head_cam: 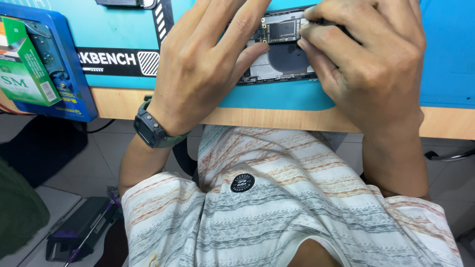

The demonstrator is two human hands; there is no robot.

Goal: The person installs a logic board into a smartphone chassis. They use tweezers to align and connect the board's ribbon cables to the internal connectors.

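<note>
Blue mat (445, 59): opened phone (283, 54) between both hands, touched.

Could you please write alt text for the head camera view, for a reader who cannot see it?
Two bare hands work on an opened phone lying on a blue mat at a wooden desk edge: the left hand, with a dark wristwatch, steadies it while the right hand pinches near its top. A green box sits at far left.

Wooden bench (277, 118); blue mat (445, 59), opened phone (282, 54).
</note>
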